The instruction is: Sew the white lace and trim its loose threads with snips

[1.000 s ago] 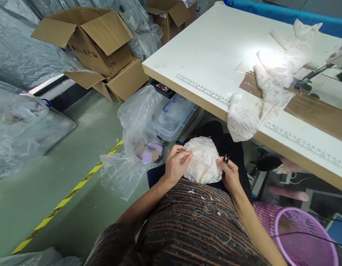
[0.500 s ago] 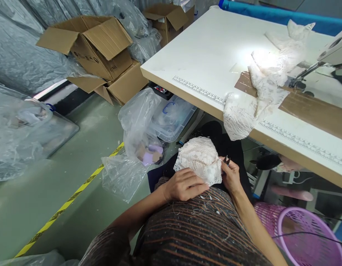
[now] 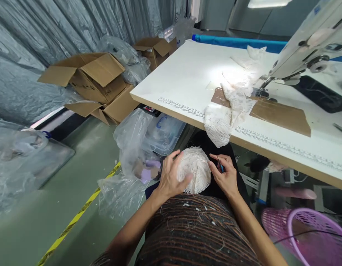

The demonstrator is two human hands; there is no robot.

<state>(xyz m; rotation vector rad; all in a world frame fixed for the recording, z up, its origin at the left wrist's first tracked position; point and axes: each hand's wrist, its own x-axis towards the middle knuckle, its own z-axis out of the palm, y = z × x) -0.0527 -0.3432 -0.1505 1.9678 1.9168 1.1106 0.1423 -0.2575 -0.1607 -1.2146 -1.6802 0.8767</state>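
Note:
A white lace piece [image 3: 197,168], rounded like a cup, lies on my lap between my hands. My left hand [image 3: 171,173] is at its left side with the fingers spread and the thumb over the lace. At its right edge, my right hand [image 3: 224,173] has its thumb and index finger close to the lace; I cannot tell if they touch it. Small snips [image 3: 220,165] with a dark point and a blue part are tucked in that hand's fingers. More white lace [image 3: 219,123] trails from the sewing machine [image 3: 300,55] over the table's front edge.
The white sewing table [image 3: 171,81] has ruler marks along its front. Clear plastic bags [image 3: 134,136] and a lidded plastic box [image 3: 165,135] sit below its left end. Cardboard boxes [image 3: 96,75] stand behind. A purple basket [image 3: 295,229] is at my lower right.
My left hand has gone from lying closed at the lace's near edge to spread fingers at its left side. The lace piece has turned. The view has tilted up and right, showing more of the machine.

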